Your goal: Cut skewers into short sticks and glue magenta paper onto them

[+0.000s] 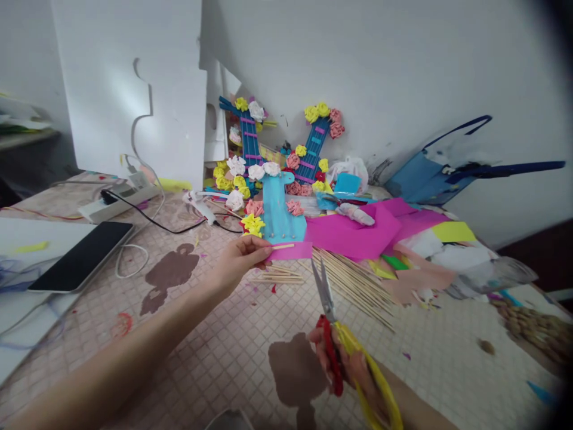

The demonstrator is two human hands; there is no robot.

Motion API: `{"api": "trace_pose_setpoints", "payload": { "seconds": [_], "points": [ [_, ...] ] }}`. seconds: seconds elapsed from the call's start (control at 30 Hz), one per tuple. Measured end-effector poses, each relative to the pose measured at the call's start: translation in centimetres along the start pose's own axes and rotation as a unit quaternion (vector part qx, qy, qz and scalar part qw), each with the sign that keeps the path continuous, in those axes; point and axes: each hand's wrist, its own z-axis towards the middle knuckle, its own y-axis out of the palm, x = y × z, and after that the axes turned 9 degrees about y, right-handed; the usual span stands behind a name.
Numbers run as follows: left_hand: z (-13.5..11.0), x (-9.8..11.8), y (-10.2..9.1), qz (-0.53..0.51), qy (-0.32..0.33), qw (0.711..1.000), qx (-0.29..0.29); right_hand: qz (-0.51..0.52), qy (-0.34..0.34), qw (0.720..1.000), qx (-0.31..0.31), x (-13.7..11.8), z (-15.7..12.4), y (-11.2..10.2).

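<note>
Between the thumb and fingers of my left hand [248,254] is a strip of pink paper [298,252], with a short pale stick [283,246] lying along it. My right hand [353,367] grips scissors [327,298] with red and yellow handles. Their blades are parted and point up toward the strip's right end. Behind the strip stands a light blue board [280,209] trimmed with paper flowers. Under and right of the strip lie long wooden skewers [353,286], with several shorter stick pieces [280,276] nearer my left hand.
Pink paper sheets [358,230] spread behind the skewers. Two dark blue flower-trimmed pieces [313,146] lean at the back. On the left are a phone [83,257], a power strip [120,200] with cables, and a glue gun [201,208]. A blue bag [430,176] rests against the wall.
</note>
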Motion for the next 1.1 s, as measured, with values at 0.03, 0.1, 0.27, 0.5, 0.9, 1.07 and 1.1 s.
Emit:
{"api": "trace_pose_setpoints", "payload": {
  "seconds": [0.03, 0.1, 0.27, 0.5, 0.9, 1.07, 1.1],
  "points": [
    [0.2, 0.1, 0.1, -0.004, 0.002, 1.000, 0.002, -0.008, 0.003, 1.000, -0.004, -0.2, 0.4, 0.1],
    [0.4, 0.1, 0.1, -0.012, 0.007, 1.000, 0.009, -0.015, 0.001, 1.000, -0.007, -0.1, 1.3, 0.0],
    [0.9, 0.3, -0.4, -0.010, 0.021, 0.999, 0.030, 0.009, -0.019, 1.000, -0.002, 1.3, 3.3, -0.1],
    [0.6, 0.1, -0.5, 0.015, 0.018, 1.000, 0.019, 0.024, -0.042, 0.999, 0.023, 0.3, 4.5, 1.5],
    [0.4, -0.1, -0.2, 0.049, 0.030, 0.998, 0.022, 0.031, -0.032, 0.996, 0.081, 0.0, 6.0, 2.2],
    [0.2, 0.2, 0.0, 0.055, 0.032, 0.998, 0.021, 0.024, -0.039, 0.996, 0.083, -0.8, 6.1, 2.6],
    [0.2, 0.3, 0.1, 0.055, 0.031, 0.998, 0.022, 0.028, -0.040, 0.995, 0.086, -0.9, 6.2, 2.7]
  ]
}}
